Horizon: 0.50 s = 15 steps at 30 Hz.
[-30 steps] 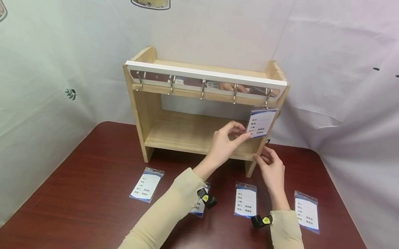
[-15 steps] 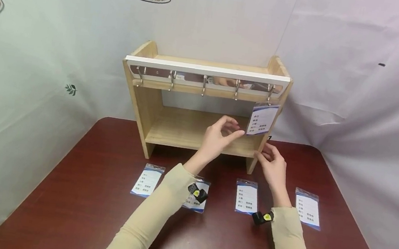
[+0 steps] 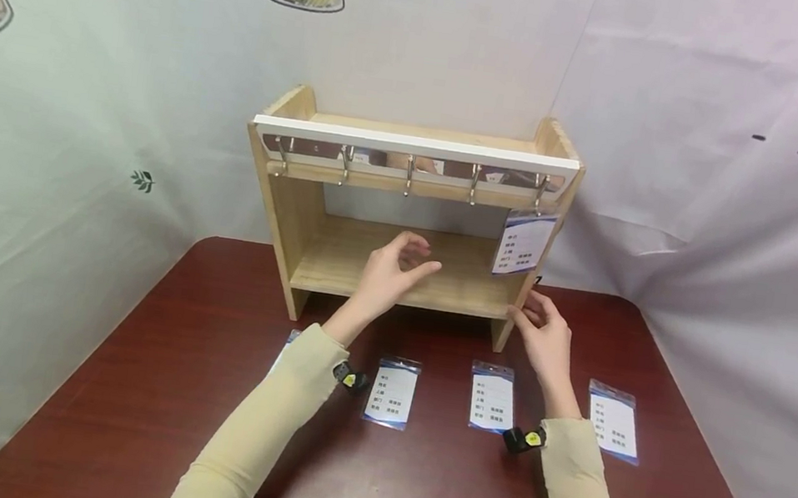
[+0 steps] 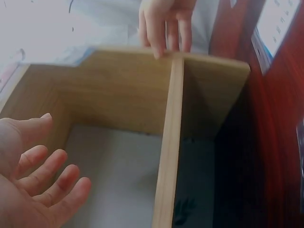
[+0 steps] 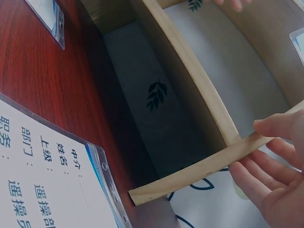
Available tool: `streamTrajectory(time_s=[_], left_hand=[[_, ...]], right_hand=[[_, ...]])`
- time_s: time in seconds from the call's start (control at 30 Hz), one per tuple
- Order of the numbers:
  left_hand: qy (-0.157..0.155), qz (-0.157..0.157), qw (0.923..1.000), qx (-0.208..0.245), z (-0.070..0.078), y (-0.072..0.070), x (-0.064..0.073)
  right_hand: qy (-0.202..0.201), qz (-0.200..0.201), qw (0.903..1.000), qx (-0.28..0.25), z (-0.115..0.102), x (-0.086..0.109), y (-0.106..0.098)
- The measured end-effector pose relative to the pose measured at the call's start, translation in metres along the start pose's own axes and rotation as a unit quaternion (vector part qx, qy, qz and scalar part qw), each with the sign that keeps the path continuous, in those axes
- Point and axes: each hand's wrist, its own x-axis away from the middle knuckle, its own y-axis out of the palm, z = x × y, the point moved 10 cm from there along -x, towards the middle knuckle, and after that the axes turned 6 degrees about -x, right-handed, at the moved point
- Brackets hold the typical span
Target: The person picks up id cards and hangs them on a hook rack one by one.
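Note:
My left hand (image 3: 390,271) is in front of the wooden shelf (image 3: 407,299), its fingers loosely bent with nothing between them; the left wrist view shows its palm and spread fingers (image 4: 71,199). A badge in a clear sleeve (image 3: 523,244) hangs under the rightmost metal hook (image 3: 540,194), to the right of that hand. With thumb and fingers on either side, my right hand (image 3: 544,340) grips the edge of the shelf's right side panel (image 5: 199,166). Its thumb lies on the inner side in the right wrist view.
On the dark red table (image 3: 367,489) lie more badges: one in the middle (image 3: 392,393), one right of it (image 3: 493,398), one at far right (image 3: 613,422), and one (image 3: 286,345) partly behind the left sleeve. White hook rail (image 3: 416,144) spans the shelf front.
My left hand has let go of the hanging badge and moved left, away from it. The badge stays under the hook. My right hand keeps its hold on the side panel.

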Motion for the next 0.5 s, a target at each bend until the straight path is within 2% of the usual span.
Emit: streamTrajectory(time_s=[0.27, 0.5], left_hand=[[-0.009, 0.006, 0.9994, -0.033, -0.018, -0.039, 0.007], [-0.018, 0.009, 0.9969, -0.076, -0.034, -0.075, 0.02]], right_hand=[[-0.006, 0.006, 1.0, -0.003, -0.001, 0.0, 0.0], [-0.005, 0.004, 1.0, 0.005, -0.001, 0.001, 0.0]])
